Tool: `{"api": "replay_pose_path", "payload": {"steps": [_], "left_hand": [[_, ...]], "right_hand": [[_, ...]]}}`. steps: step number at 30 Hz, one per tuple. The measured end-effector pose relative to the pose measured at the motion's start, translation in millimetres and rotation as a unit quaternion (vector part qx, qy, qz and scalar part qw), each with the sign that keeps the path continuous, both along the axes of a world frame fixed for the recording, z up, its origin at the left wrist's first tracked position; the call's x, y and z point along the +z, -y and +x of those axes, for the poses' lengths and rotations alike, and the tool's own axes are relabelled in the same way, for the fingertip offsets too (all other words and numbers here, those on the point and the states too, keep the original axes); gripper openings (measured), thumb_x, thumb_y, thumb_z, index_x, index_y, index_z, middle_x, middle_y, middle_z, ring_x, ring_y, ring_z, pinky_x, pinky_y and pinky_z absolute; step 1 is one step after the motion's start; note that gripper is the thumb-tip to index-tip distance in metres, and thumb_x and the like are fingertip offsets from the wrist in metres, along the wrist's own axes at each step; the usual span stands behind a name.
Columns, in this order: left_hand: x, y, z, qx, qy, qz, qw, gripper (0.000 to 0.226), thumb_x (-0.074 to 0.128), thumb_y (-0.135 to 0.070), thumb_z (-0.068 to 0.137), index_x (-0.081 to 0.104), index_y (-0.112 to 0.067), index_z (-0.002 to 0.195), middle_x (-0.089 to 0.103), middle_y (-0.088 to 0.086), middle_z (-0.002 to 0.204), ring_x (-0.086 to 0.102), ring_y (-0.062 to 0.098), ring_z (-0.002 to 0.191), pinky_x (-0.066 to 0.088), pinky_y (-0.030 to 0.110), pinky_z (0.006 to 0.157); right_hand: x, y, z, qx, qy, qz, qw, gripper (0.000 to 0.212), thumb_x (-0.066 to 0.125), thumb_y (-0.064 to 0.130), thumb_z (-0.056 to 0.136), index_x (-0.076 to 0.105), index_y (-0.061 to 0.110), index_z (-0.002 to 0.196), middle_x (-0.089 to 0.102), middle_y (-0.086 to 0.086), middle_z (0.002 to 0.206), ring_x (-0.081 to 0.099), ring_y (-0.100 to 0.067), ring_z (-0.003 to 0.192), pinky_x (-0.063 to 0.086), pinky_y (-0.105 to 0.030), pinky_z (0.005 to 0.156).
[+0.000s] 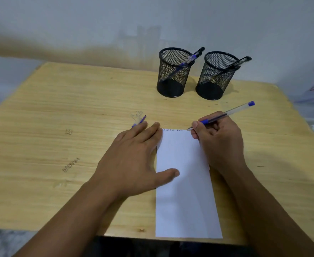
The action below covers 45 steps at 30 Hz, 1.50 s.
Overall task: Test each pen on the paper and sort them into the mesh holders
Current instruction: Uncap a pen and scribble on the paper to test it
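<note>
Head view, as I read it: my right hand grips a clear-barrelled blue ballpoint pen, its tip at the top edge of the narrow white paper strip, just past a short row of blue scribbles. My left hand lies flat, fingers straight, pressing the paper's left edge, thumb on the sheet. A blue pen cap lies by those fingertips. Farther back on the pale wooden table stand two black mesh cylinder holders side by side: the left holder has a blue pen, the right holder a black pen.
</note>
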<state>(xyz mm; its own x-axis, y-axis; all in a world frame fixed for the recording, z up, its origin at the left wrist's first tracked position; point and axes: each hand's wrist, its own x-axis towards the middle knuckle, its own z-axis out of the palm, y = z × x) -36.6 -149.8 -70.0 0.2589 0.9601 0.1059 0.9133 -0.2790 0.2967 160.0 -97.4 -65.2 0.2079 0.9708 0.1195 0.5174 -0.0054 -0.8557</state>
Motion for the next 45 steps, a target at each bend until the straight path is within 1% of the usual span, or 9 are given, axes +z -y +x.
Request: {"api": "replay_pose_path", "payload": {"steps": [7, 13, 18, 25, 29, 34, 37, 41, 45], "left_hand": [[0.5, 0.5, 0.0, 0.001, 0.006, 0.001, 1.000, 0.104, 0.040, -0.086, 0.072, 0.016, -0.030, 0.155, 0.006, -0.018, 0.162, -0.002, 0.004, 0.149, 0.008, 0.028, 0.116], [0.5, -0.1, 1.1, -0.001, 0.002, 0.005, 1.000, 0.101, 0.037, -0.085, 0.072, 0.021, -0.028, 0.154, 0.010, -0.015, 0.163, 0.002, 0.007, 0.150, 0.013, 0.031, 0.116], [1.6, 0.1, 1.6, -0.004, -0.003, 0.011, 1.000, 0.101, 0.033, -0.085, 0.072, 0.017, -0.029, 0.154, 0.004, -0.016, 0.163, -0.002, 0.006, 0.149, 0.009, 0.029, 0.116], [0.8, -0.5, 2.9, -0.003, -0.001, 0.020, 1.000, 0.099, 0.032, -0.083, 0.073, 0.016, -0.030, 0.155, 0.005, -0.017, 0.162, -0.002, 0.005, 0.149, 0.004, 0.023, 0.113], [1.2, -0.2, 2.3, -0.005, -0.001, 0.019, 1.000, 0.098, 0.031, -0.083, 0.073, 0.014, -0.031, 0.155, 0.004, -0.018, 0.162, -0.003, 0.004, 0.149, 0.004, 0.023, 0.113], [1.6, 0.3, 2.3, -0.005, 0.004, 0.017, 1.000, 0.099, 0.030, -0.083, 0.073, 0.016, -0.030, 0.155, 0.005, -0.016, 0.163, -0.002, 0.005, 0.149, 0.004, 0.024, 0.113], [1.3, -0.4, 2.4, -0.004, 0.001, 0.017, 1.000, 0.099, 0.031, -0.083, 0.073, 0.016, -0.030, 0.155, 0.005, -0.017, 0.163, -0.002, 0.005, 0.149, 0.004, 0.025, 0.114], [1.7, -0.3, 2.1, -0.007, 0.003, 0.016, 1.000, 0.098, 0.031, -0.083, 0.073, 0.014, -0.032, 0.154, 0.002, -0.019, 0.162, -0.005, 0.004, 0.149, 0.001, 0.021, 0.111], [1.6, -0.1, 1.8, -0.007, 0.008, 0.016, 1.000, 0.097, 0.031, -0.083, 0.073, 0.014, -0.033, 0.154, 0.003, -0.019, 0.162, -0.004, 0.003, 0.149, 0.000, 0.020, 0.110]], "right_hand": [[-0.6, -2.2, -1.4, 0.002, 0.026, 0.004, 1.000, 0.020, 0.067, 0.028, 0.089, 0.067, 0.011, 0.099, 0.073, -0.002, 0.086, 0.070, -0.017, 0.080, 0.057, -0.028, 0.077], [-1.3, -4.0, -0.5, 0.006, 0.029, -0.001, 1.000, 0.013, 0.066, 0.029, 0.090, 0.066, 0.017, 0.094, 0.072, 0.004, 0.082, 0.068, -0.012, 0.077, 0.053, -0.020, 0.071], [-1.3, -8.6, 0.6, 0.009, 0.012, -0.022, 1.000, 0.014, 0.064, 0.032, 0.091, 0.065, 0.018, 0.094, 0.071, 0.006, 0.080, 0.068, -0.012, 0.077, 0.054, -0.023, 0.071], [-3.4, -7.7, 1.3, 0.018, 0.055, -0.009, 0.998, 0.013, 0.064, 0.031, 0.091, 0.062, 0.019, 0.092, 0.066, 0.010, 0.077, 0.062, -0.006, 0.071, 0.041, -0.009, 0.059], [-4.8, -7.2, 2.7, 0.021, 0.078, 0.009, 0.997, 0.011, 0.065, 0.031, 0.090, 0.063, 0.020, 0.088, 0.062, 0.016, 0.071, 0.061, 0.000, 0.066, 0.042, -0.001, 0.056], [-4.0, -7.1, 0.7, 0.025, 0.087, 0.007, 0.996, 0.014, 0.065, 0.031, 0.090, 0.064, 0.018, 0.090, 0.060, 0.015, 0.071, 0.058, -0.005, 0.066, 0.038, -0.006, 0.058], [-2.8, -6.8, -0.2, 0.033, 0.083, 0.002, 0.996, 0.011, 0.066, 0.028, 0.090, 0.064, 0.018, 0.090, 0.060, 0.016, 0.070, 0.059, -0.005, 0.065, 0.040, -0.009, 0.059], [-2.7, -7.4, 0.6, 0.030, 0.083, 0.004, 0.996, 0.007, 0.067, 0.026, 0.090, 0.063, 0.021, 0.088, 0.060, 0.018, 0.068, 0.059, -0.003, 0.063, 0.040, -0.005, 0.058], [-3.6, -7.0, 0.7, 0.025, 0.078, 0.009, 0.997, 0.011, 0.066, 0.028, 0.090, 0.066, 0.017, 0.091, 0.064, 0.012, 0.072, 0.061, -0.006, 0.067, 0.042, -0.010, 0.061]]}}
